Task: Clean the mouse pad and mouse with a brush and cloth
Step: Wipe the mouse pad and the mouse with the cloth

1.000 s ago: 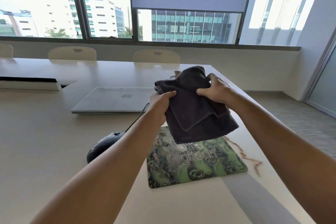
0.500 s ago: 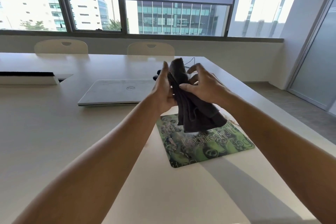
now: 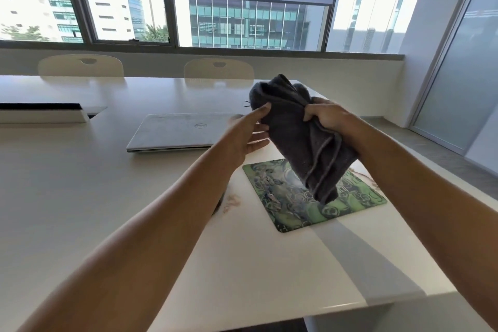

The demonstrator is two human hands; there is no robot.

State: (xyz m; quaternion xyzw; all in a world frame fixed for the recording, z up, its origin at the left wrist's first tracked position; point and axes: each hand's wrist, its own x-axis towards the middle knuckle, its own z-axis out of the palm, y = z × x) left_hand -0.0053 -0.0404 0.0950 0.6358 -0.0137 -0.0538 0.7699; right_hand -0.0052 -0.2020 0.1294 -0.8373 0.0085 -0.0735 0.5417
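The dark grey cloth [image 3: 304, 137] hangs bunched in the air above the green mouse pad [image 3: 291, 207]. The right hand [image 3: 327, 118] grips it near the top, and the left hand [image 3: 242, 135], fingers straight, touches its left side. The pad lies flat on the white counter [image 3: 107, 183], with a closed laptop [image 3: 177, 132] behind it.

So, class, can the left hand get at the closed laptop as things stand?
Probably yes: the left hand holds nothing, only touching the cloth, and the laptop lies close by, nothing between.

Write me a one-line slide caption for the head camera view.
Right hand grips a bunched dark cloth above the green mouse pad, left hand touching it with straight fingers; closed laptop behind.
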